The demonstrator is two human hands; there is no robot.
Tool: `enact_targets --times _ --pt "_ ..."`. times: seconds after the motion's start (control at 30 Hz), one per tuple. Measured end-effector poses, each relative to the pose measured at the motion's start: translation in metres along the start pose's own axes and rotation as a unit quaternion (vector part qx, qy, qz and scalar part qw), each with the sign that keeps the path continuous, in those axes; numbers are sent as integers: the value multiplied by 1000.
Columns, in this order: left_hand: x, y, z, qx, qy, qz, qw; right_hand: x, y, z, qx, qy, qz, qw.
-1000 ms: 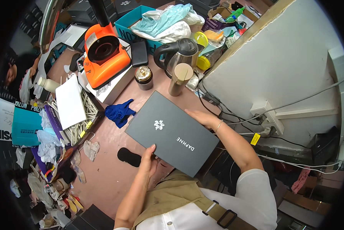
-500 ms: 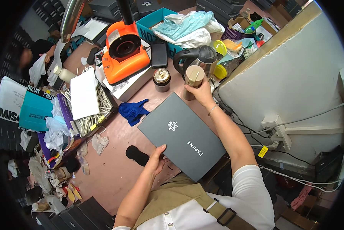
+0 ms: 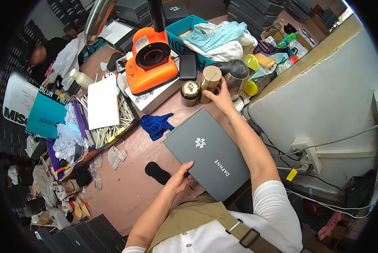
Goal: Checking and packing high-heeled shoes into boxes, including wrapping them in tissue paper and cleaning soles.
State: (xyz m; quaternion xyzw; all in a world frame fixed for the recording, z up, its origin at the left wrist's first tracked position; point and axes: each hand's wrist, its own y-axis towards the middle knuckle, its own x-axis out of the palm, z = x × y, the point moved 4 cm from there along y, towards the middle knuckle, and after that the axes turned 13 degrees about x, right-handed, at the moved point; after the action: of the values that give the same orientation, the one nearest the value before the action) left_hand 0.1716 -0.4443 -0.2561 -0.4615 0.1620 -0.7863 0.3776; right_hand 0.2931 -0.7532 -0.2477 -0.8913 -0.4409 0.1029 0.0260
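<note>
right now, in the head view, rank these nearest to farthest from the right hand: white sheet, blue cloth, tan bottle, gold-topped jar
1. Tan bottle, in the right hand's grip.
2. Gold-topped jar, just left of the bottle.
3. Blue cloth, lower left of the jar.
4. White sheet, farther left still.

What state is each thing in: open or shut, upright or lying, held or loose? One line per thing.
Dark grey box: closed, held by left hand.
Beige flask: upright, capped, right hand clasped around it.
Dark jar: upright, lidded.
Kettle: upright, closed.
Teal box: open-topped, heaped with crumpled material.
Blue cloth: crumpled, loose on the table.
White sheet: lying on pale sticks.
</note>
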Motion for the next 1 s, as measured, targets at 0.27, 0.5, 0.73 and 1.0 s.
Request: enact_targets --times 0.27,0.5,0.73,1.0 --pt "31 29 -13 15 50 -15 999 -84 -137 3 221 -130 -213 943" --pt "29 19 -15 107 106 -50 987 -86 -151 -48 -145 -476 38 867" --pt "-116 -192 18 405 240 179 864 137 -298 -73 -127 -261 -332 897" --pt "-309 -665 10 82 555 734 383 379 -574 -83 14 -146 -797 586"
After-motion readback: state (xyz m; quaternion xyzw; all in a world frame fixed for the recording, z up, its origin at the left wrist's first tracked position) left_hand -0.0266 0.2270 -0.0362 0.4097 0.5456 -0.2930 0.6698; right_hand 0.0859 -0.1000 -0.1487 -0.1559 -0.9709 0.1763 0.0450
